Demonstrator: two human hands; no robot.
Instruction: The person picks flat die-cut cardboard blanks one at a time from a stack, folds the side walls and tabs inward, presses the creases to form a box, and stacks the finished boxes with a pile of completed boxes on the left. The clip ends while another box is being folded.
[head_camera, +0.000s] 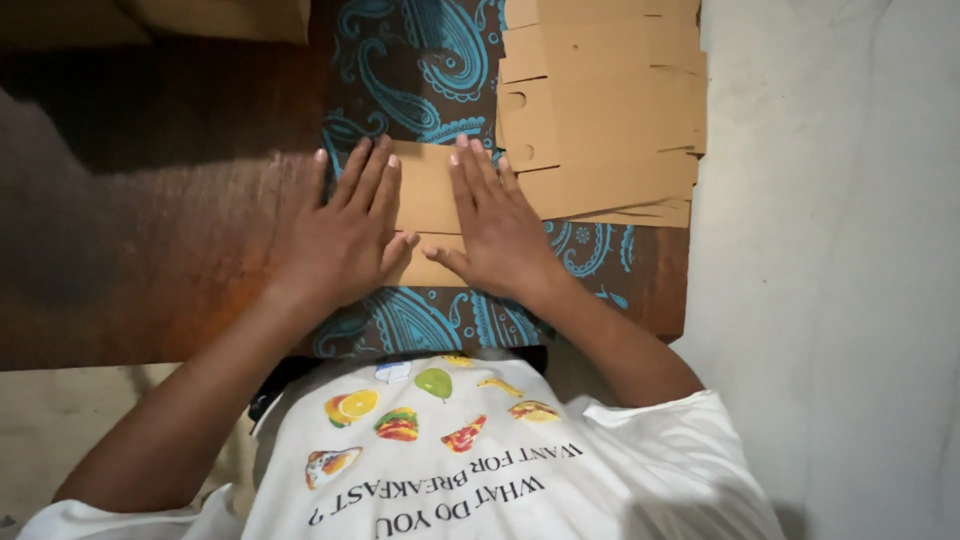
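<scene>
Where the white printed shirt (450, 470) fills the near edge, both forearms reaching forward over a brown table (150, 250) spread with a dark cloth (420, 60) patterned in blue paisley. Left hand (345, 235) and right hand (495, 225) pressed flat, fingers straight and held together, palms down side by side with thumbs nearly touching, gripping nothing, on a small folded cardboard piece (428, 200) lying on the cloth. Just beyond and to the right, a stack of flat cut cardboard sheets (610, 90) touching the pressed piece, against a pale wall (830, 250)
</scene>
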